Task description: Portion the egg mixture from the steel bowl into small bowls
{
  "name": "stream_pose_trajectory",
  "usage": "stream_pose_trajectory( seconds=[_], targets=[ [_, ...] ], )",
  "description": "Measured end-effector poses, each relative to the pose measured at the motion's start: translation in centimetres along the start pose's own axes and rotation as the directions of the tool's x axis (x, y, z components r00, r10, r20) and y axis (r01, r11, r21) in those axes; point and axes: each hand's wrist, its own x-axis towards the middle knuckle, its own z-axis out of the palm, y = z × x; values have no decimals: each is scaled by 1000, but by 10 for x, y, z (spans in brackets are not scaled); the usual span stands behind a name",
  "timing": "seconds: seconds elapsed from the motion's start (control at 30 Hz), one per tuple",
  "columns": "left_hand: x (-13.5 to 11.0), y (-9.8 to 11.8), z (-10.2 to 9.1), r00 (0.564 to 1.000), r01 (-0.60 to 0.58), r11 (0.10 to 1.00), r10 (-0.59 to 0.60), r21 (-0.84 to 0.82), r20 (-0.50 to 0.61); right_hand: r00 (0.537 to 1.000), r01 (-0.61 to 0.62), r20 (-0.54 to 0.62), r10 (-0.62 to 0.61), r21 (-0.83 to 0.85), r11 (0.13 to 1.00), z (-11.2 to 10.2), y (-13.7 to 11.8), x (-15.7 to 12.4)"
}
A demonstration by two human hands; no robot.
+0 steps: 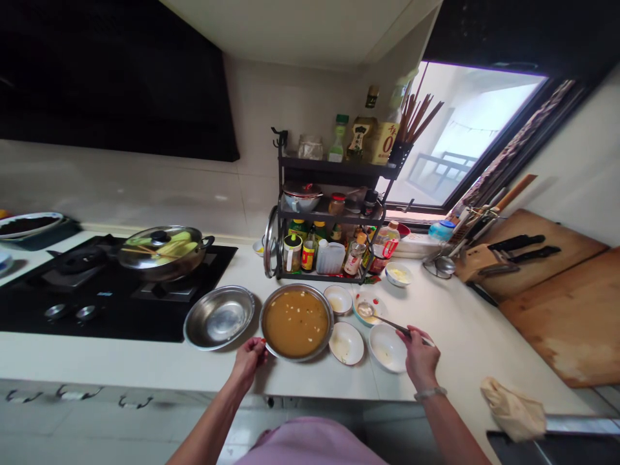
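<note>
At the near left rim of a round metal bowl [296, 321] full of brown liquid, my left hand [250, 357] is closed, with its fingertips on the edge. A small red spot shows at those fingertips; I cannot make out what it is. White bits float on the liquid. My right hand [421, 354] grips the dark handle of a ladle [387, 321]. Its round head rests in a small patterned bowl [359, 312] with some yellowish contents. Under the handle stands a white bowl [382, 357] with a little residue.
An empty metal basin [199, 326] sits left, beside the stove [121, 316] with a lidded pan [162, 261]. Small white dishes [346, 355] stand near the bowls. Behind is a black rack [334, 169] of bottles; right are a knife block [477, 263], cutting boards [566, 303] and a cloth [511, 407].
</note>
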Motion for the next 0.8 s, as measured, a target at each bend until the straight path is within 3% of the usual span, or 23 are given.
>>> stream_pose_trajectory(
  seconds=[0.43, 0.6, 0.8],
  targets=[
    [-1, 1, 1, 1000, 8, 1000, -8, 22, -1, 1000, -12, -1, 12, 106, 994, -4, -26, -4],
    [-1, 0, 0, 1000, 1, 1000, -1, 20, 18, 996, -21, 89, 12, 111, 994, 7, -36, -20],
    [-3, 3, 2, 1000, 2, 1000, -2, 14, 1, 965, -91, 252, 66, 91, 992, 33, -43, -58]
  ],
)
